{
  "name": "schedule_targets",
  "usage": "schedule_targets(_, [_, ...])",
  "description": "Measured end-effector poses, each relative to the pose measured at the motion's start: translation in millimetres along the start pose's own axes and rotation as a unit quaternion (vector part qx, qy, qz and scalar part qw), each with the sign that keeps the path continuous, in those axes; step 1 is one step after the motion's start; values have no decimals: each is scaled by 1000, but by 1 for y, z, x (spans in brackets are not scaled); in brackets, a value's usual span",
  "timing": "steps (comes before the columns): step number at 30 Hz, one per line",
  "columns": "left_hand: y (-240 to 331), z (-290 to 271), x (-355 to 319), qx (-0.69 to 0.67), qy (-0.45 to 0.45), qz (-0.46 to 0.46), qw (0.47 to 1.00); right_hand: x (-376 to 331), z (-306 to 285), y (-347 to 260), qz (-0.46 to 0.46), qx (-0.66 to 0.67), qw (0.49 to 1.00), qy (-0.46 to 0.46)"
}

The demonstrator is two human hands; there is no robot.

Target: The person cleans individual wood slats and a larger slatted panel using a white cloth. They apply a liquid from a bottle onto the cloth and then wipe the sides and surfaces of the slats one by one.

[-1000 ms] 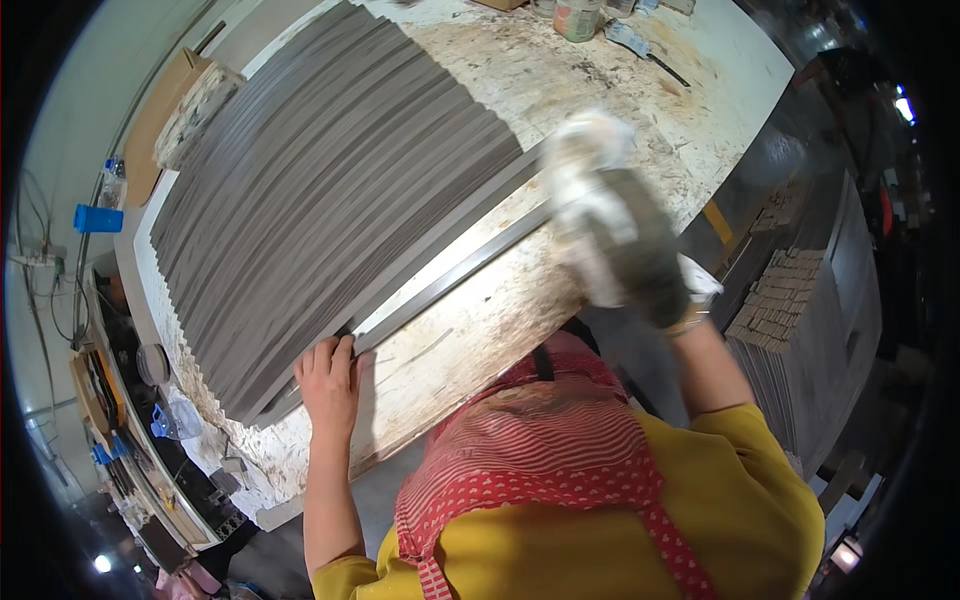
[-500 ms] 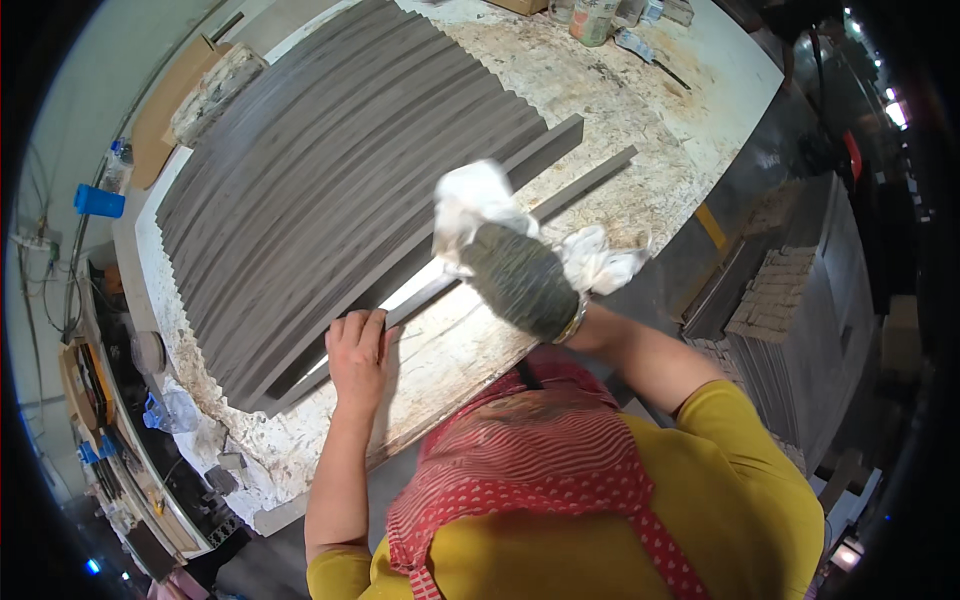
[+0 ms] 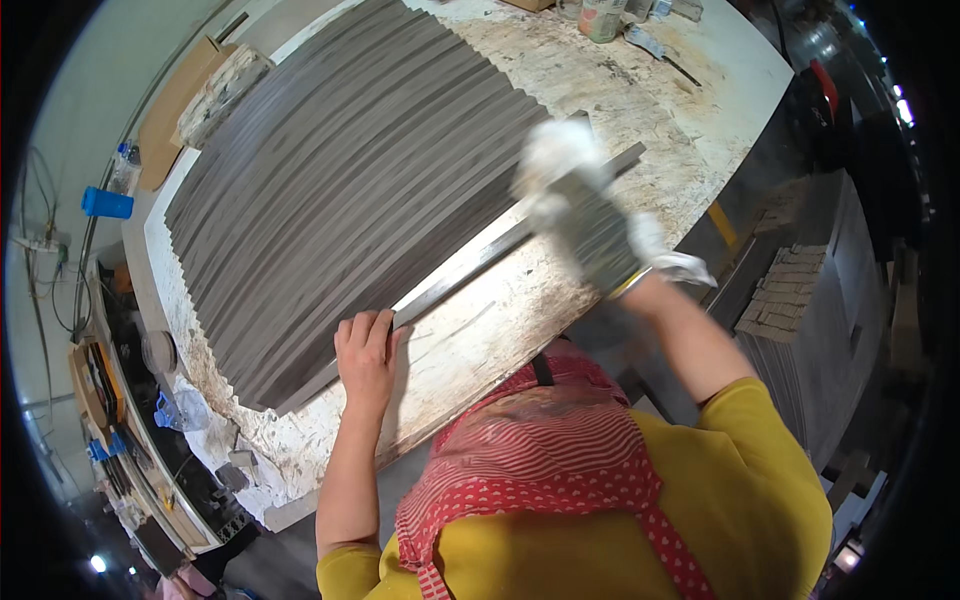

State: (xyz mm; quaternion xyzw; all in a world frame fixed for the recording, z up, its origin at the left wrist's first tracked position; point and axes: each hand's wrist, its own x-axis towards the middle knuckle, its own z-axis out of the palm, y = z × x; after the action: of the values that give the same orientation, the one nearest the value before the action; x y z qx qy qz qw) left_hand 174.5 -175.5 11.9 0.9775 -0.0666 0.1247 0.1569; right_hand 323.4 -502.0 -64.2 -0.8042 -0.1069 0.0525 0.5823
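My bare left hand (image 3: 367, 358) presses down on a long, narrow grey strip (image 3: 470, 268), its fingers bent over the strip toward the near left end. My right hand (image 3: 597, 238), in a dark green glove, grips a bunched white cloth (image 3: 562, 160) near the strip's far right end. Motion smears the glove and the cloth, and they hide part of the strip. More white cloth (image 3: 670, 255) shows beside the glove. Just beyond the strip lies a wide row of similar grey strips (image 3: 350, 190), packed side by side.
The stained white worktable (image 3: 500, 335) carries a knife-like tool (image 3: 660, 52) and a can (image 3: 601, 20) at the far right. A wrapped bundle (image 3: 222, 95) and a blue cup (image 3: 107, 203) are at the left. Stacked grey boards (image 3: 810, 320) stand right of the table.
My right hand has swept with the white cloth rightward along the strip, toward its far end. My left hand keeps its place on the strip. The gap beside the packed row looks narrower.
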Motion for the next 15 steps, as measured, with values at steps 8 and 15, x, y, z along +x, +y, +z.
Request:
schedule_targets(8, [3, 1, -3, -2, 9, -20, 1000, 29, -63, -77, -82, 76, 993, -45])
schedule_targets(15, [0, -5, -4, -23, 3, -28, 999, 5, 16, -87, -271, -388, 881, 15])
